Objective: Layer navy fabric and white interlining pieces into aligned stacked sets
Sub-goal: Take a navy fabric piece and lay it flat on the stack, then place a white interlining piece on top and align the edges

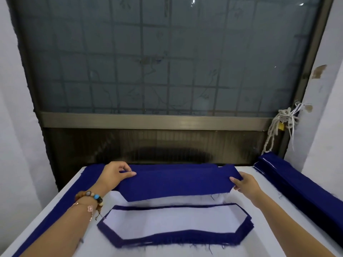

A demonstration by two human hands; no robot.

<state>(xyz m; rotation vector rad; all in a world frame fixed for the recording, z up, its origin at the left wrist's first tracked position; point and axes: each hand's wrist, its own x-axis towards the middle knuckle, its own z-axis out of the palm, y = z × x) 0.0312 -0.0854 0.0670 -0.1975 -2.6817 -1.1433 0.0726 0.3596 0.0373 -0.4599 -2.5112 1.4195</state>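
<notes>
From the head view, the left hand (115, 175) and right hand (245, 184) are each pinching an end of a navy fabric piece (176, 182), holding it taut over white interlining (176, 199) at the far side of the counter (274, 221). Lowering both ends together, edges matching, looks wisest; no writing is showing.

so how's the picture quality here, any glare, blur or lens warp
Head view: the wide-angle lens bows the window frame and walls; tiny glare specks on the glass at top right; light is soft and even, with faint shadow under the navy piece that the left hand and right hand hold; the stacked set is sharp enough to show frayed threads.
</notes>
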